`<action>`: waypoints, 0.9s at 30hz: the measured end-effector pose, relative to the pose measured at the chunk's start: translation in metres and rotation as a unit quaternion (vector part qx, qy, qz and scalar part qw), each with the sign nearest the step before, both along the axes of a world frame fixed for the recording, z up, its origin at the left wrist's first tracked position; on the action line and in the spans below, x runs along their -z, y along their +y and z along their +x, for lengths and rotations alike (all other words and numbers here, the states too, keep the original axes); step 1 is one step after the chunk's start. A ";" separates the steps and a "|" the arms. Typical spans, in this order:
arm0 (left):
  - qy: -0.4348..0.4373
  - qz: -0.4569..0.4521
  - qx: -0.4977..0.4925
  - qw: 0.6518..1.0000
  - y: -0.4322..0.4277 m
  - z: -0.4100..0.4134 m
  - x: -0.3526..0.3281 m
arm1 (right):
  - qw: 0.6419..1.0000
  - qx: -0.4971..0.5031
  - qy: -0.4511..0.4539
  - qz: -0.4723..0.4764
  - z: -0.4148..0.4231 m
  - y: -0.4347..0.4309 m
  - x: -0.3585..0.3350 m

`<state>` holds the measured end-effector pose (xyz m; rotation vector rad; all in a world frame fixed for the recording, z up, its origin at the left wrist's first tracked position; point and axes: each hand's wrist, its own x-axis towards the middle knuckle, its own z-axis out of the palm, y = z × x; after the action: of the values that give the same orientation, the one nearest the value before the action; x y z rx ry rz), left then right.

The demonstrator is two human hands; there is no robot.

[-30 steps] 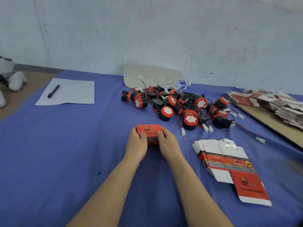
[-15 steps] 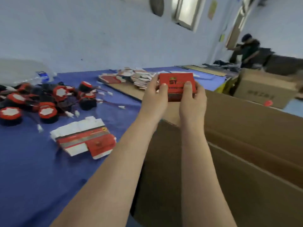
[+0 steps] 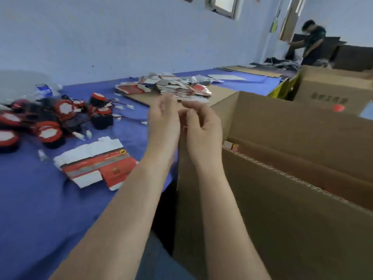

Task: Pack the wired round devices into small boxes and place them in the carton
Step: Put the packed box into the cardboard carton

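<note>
A counter (image 3: 40, 199) covered with blue cloth is set along a pale blue wall (image 3: 121, 37), in which a window (image 3: 222, 6) is fitted high up. At the far left, a water bottle (image 3: 45, 89) is laid near the wall. The wired round devices (image 3: 50, 122), black with red-and-white faces, are heaped in front of it, with their leads and white plugs spread over the cloth. Just beside the heap, a fanned stack of flat box blanks (image 3: 94, 164) is laid near the counter's edge.

The left grip (image 3: 164, 120) and the right grip (image 3: 203, 128) are held close together above the near-left corner of the carton (image 3: 282, 209). The fingers of both are loosely curled, and nothing is pinched or held. Behind them, partly hidden, more printed blanks (image 3: 177, 89) are piled on a cardboard sheet (image 3: 139, 98).

The carton is stood open beside the counter's right edge with its flaps up. Between the flaps, what appears to be a packed small box (image 3: 230, 145), red and white, is glimpsed. A second carton (image 3: 333, 87) is placed farther back on the right. A person (image 3: 312, 43) is seen standing at the far end of the room.
</note>
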<state>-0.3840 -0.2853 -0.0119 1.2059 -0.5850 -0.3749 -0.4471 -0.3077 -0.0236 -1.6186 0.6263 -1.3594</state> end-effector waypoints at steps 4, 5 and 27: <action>-0.036 0.148 -0.206 0.967 0.056 0.100 0.046 | 0.964 -0.078 0.250 0.039 0.077 0.015 0.053; -0.018 0.193 -0.235 0.952 0.071 0.117 0.059 | 0.942 -0.077 0.327 0.024 0.092 0.017 0.065; 0.018 -0.020 -0.323 0.946 0.142 0.187 0.066 | 0.972 -0.062 0.189 -0.128 0.191 0.081 0.047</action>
<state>-0.1973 -0.1437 -0.0777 1.2755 -0.1411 0.1716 -0.2565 -0.2263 -0.0703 -2.1177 0.5742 -1.0794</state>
